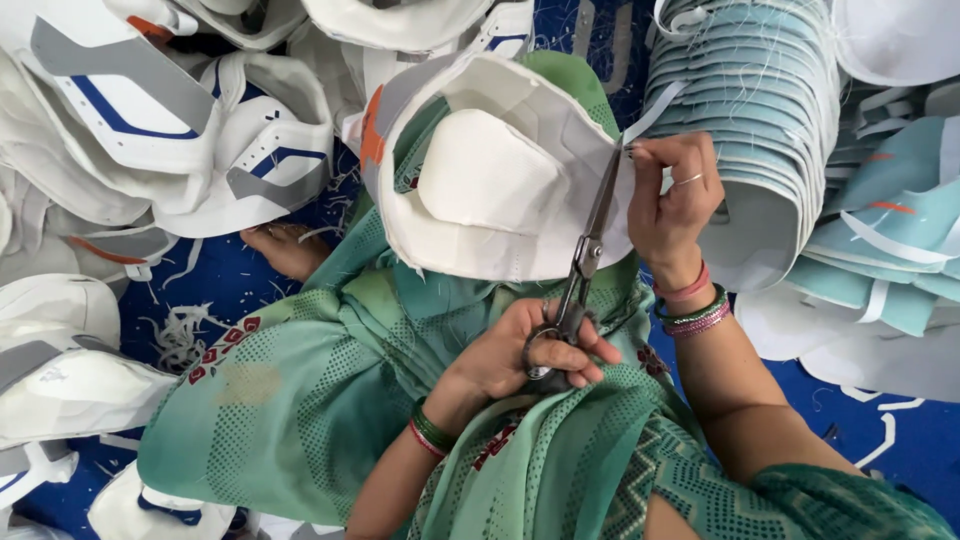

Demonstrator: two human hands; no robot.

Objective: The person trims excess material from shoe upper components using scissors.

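Observation:
My left hand (535,355) grips the handles of metal scissors (585,250), whose blades point up along the right edge of a white shoe upper piece (490,180). The piece has a padded white centre and a grey and orange trim on its left side, and it lies over my green-clothed lap. My right hand (675,200), with a ring and bangles at the wrist, pinches the piece's right edge beside the blade tips. A thin white strip (655,105) curls up from that edge.
Piles of white shoe uppers (180,120) with blue and grey trim lie to the left and along the top. A tall stack of teal and white pieces (760,90) stands right, with looser ones (890,230) beyond. A bare foot (285,248) rests on the blue floor (900,440) strewn with trimmings.

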